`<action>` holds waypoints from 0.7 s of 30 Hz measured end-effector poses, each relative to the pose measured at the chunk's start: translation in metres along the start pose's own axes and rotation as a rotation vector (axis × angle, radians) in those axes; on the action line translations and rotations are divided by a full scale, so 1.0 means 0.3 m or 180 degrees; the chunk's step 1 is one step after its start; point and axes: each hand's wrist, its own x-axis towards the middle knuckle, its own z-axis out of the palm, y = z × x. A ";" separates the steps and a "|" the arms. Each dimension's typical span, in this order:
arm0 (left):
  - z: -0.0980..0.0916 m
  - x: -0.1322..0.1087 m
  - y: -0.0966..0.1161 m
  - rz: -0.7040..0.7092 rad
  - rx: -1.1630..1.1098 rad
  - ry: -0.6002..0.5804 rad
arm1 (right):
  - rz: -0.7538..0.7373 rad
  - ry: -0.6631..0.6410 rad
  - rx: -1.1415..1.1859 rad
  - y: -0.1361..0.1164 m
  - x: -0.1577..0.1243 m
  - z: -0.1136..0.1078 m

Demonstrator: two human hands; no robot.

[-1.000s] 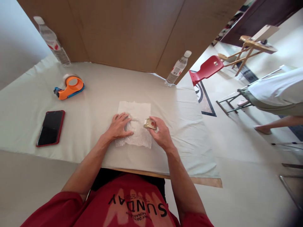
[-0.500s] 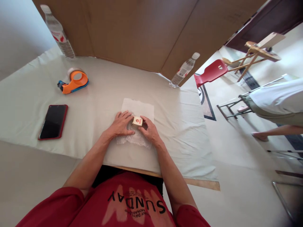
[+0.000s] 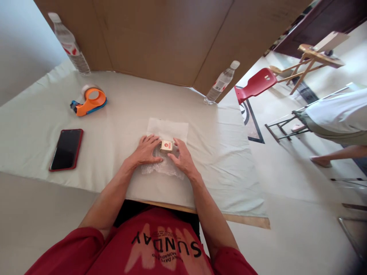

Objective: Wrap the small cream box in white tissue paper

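A small tan box with a red mark (image 3: 166, 146) rests on a sheet of bubble wrap (image 3: 168, 130) spread on the white tablecloth (image 3: 123, 114). My left hand (image 3: 146, 151) lies flat on the wrap, fingers spread, its fingertips touching the box's left side. On the box's right side sits my right hand (image 3: 182, 156), its fingers curved against the box and the wrap. The near edge of the wrap looks crumpled under both hands.
A red-cased phone (image 3: 66, 149) lies at the left. An orange tape dispenser (image 3: 90, 101) sits further back. Two water bottles (image 3: 69, 43) (image 3: 219, 83) stand by a cardboard screen (image 3: 172, 38). A red chair (image 3: 255, 84) and another person (image 3: 338, 114) are to the right.
My right hand brought the box from the wrap's right edge to its middle and set it down between both hands. The left hand stayed on the wrap.
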 end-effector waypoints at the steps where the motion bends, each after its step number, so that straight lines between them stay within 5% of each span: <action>1: -0.002 0.000 0.002 -0.0004 -0.0014 -0.0005 | -0.0020 0.0106 -0.0067 -0.016 -0.021 -0.016; 6: -0.008 -0.004 0.012 -0.0045 -0.0082 0.0102 | -0.0420 -0.0150 -0.0375 -0.094 -0.150 -0.077; 12: -0.005 -0.001 0.016 -0.0025 -0.0288 0.0375 | -0.0324 -0.0592 -0.0976 -0.134 -0.209 -0.009; 21: 0.006 0.014 0.041 -0.0060 -0.0764 0.0462 | -0.0542 -0.0102 -0.1198 -0.124 -0.177 0.014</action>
